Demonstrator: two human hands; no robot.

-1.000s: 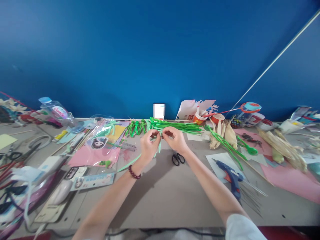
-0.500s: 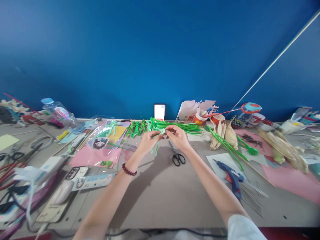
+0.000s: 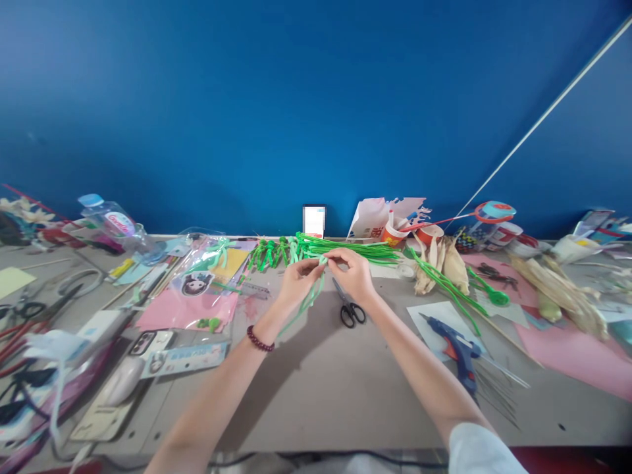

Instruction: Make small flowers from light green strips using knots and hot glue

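Light green pipe cleaners point(image 3: 313, 295) are pinched between the fingertips of my left hand point(image 3: 299, 282) and my right hand point(image 3: 353, 276), which meet above the table. Loose ends hang down beside the left palm. How the stems join is hidden by the fingers. Just behind the hands lies a bundle of green pipe cleaners point(image 3: 363, 250). Several twisted green pipe cleaner shapes point(image 3: 270, 253) stand in a row to its left. Black-handled scissors point(image 3: 351, 314) lie on the table below my right hand.
A blue glue gun point(image 3: 460, 352) rests to the right, near dried corn husks point(image 3: 563, 293). Leftward are a clear plastic bag point(image 3: 197, 263), a water bottle point(image 3: 116, 220), and a phone point(image 3: 151, 341). A lit screen point(image 3: 315, 220) stands against the blue wall point(image 3: 316, 118).
The pale green piece between my fingers has turned, and its hanging ends now swing leftward along my left palm. My left hand has rotated slightly; both hands stay nearly in place.
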